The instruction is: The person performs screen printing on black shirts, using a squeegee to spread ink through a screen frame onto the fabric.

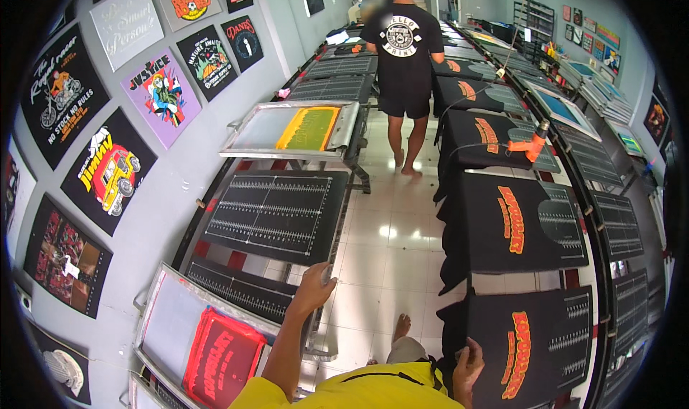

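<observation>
Left hand (313, 288) curled near a flat, ruled board (276, 214), right hand (468, 366) beside draped black fabric (513, 353), both grips unclear

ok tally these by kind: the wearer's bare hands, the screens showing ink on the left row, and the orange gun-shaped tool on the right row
Hands: 2 (left hand, right hand)
Inked screens: 2 (red-inked screen, yellow-inked screen)
Orange gun-shaped tool: 1
Total: 5
</observation>
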The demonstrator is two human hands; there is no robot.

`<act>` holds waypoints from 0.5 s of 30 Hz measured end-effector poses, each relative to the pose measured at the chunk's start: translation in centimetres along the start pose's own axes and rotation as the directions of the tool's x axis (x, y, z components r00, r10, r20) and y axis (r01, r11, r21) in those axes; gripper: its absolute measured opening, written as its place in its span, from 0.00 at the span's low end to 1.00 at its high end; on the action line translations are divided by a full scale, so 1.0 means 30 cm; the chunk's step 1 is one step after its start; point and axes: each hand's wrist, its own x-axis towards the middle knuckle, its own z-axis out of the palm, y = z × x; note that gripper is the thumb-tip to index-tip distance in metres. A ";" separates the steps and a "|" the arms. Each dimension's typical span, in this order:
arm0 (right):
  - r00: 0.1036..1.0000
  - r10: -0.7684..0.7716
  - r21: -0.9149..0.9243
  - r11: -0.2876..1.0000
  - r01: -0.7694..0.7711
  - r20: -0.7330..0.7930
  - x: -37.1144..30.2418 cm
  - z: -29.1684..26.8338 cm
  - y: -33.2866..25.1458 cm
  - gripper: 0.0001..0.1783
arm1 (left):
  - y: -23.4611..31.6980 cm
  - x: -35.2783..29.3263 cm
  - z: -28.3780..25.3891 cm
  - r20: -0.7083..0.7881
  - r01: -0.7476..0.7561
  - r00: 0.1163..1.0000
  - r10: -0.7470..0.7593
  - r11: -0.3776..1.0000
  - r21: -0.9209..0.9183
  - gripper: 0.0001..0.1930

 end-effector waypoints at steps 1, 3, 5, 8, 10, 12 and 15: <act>0.999 -0.007 0.014 1.000 0.007 0.043 0.060 0.041 0.005 0.12 | -0.030 0.025 0.005 -0.041 0.025 0.999 -0.025 1.000 0.005 0.29; 0.992 0.002 0.063 0.998 -0.010 0.128 0.192 0.115 -0.027 0.12 | -0.113 0.098 0.014 -0.128 0.057 0.990 -0.052 0.998 0.039 0.29; 0.991 -0.063 0.113 0.992 0.050 0.119 0.334 0.201 0.023 0.12 | -0.153 0.180 0.022 -0.207 0.120 0.972 -0.112 0.993 0.025 0.30; 0.978 -0.077 0.220 0.975 0.033 0.194 0.518 0.284 0.001 0.12 | -0.217 0.320 0.030 -0.286 0.248 0.934 -0.217 0.966 0.077 0.33; 0.972 -0.139 0.198 0.975 0.100 0.192 0.622 0.337 -0.069 0.12 | -0.310 0.393 0.043 -0.326 0.306 0.914 -0.242 0.938 0.164 0.34; 0.960 -0.148 0.171 0.979 0.108 0.237 0.713 0.365 -0.076 0.12 | -0.353 0.457 0.045 -0.406 0.405 0.871 -0.276 0.872 0.274 0.34; 0.956 -0.080 0.159 0.987 0.035 0.283 0.811 0.401 -0.092 0.12 | -0.322 0.545 0.031 -0.428 0.497 0.831 -0.354 0.818 0.289 0.34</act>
